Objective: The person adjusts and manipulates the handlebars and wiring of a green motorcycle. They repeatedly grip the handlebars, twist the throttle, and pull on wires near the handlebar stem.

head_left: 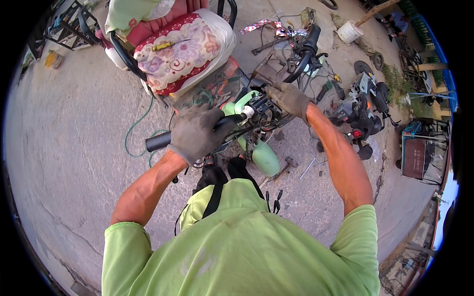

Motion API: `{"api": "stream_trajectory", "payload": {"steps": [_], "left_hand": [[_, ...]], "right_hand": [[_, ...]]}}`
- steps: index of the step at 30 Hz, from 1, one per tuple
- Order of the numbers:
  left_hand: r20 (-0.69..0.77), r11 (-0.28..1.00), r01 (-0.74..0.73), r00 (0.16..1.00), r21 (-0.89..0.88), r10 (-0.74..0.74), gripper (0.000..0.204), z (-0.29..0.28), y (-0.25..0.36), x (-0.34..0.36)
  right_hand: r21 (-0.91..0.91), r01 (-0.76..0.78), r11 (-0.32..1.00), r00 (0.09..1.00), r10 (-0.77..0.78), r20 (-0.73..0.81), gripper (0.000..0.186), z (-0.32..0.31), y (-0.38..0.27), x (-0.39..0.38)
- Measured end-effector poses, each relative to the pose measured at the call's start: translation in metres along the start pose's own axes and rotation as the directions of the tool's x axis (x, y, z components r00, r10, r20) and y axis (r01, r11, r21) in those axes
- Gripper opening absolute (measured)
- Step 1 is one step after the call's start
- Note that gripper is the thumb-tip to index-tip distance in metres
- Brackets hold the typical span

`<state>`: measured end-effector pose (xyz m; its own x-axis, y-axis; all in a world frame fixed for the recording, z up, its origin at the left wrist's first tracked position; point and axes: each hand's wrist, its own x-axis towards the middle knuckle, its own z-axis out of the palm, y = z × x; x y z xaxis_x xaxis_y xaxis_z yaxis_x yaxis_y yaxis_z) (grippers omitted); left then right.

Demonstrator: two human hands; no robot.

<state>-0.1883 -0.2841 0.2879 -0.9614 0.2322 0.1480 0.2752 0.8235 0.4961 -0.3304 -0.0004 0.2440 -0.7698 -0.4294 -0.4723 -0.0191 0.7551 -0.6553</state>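
Note:
Below me is a partly stripped scooter with a bared handlebar and pale green panels [267,159]. My left hand [196,132], in a grey work glove, is closed over the handlebar beside its black left grip [158,141]. My right hand [288,100], gloved alike, bends its fingers over the far side of the exposed wiring and brackets [261,106] at the handlebar's middle. Its fingertips are partly hidden, and what they hold cannot be made out. The black right grip [311,39] points away from me, beyond that hand.
A cloth-covered armchair [182,54] stands ahead, a yellow-handled screwdriver [169,45] on its seat. A hammer [285,168] and a T-handle wrench [308,166] lie near the front wheel cover. Scooter parts [363,116] and a white bucket [349,31] are to the right; a green cord [132,132] loops left.

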Motion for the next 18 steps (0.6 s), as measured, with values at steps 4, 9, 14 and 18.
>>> {"api": "stream_trajectory", "payload": {"steps": [4, 9, 14, 18], "left_hand": [[0.002, 1.000, 0.014, 1.000, -0.013, -0.014, 0.025, 0.000, 0.000, -0.001], [0.012, 1.000, 0.008, 1.000, -0.019, -0.008, 0.026, -0.001, 0.002, 0.000], [-0.012, 1.000, 0.002, 1.000, -0.022, -0.002, 0.025, -0.001, 0.002, -0.001], [0.007, 1.000, 0.016, 1.000, -0.022, -0.016, 0.025, -0.002, 0.003, 0.000]], "right_hand": [[-0.041, 0.016, 0.999, 0.988, -0.010, 0.153, 0.028, -0.006, 0.011, -0.007], [0.069, -0.026, 0.997, 0.971, 0.009, 0.239, 0.024, -0.010, 0.017, -0.009], [-0.025, 0.035, 0.999, 0.972, -0.028, 0.234, 0.027, -0.012, 0.010, -0.007], [-0.116, 0.100, 0.988, 0.976, -0.075, 0.205, 0.029, -0.011, 0.018, -0.002]]}}
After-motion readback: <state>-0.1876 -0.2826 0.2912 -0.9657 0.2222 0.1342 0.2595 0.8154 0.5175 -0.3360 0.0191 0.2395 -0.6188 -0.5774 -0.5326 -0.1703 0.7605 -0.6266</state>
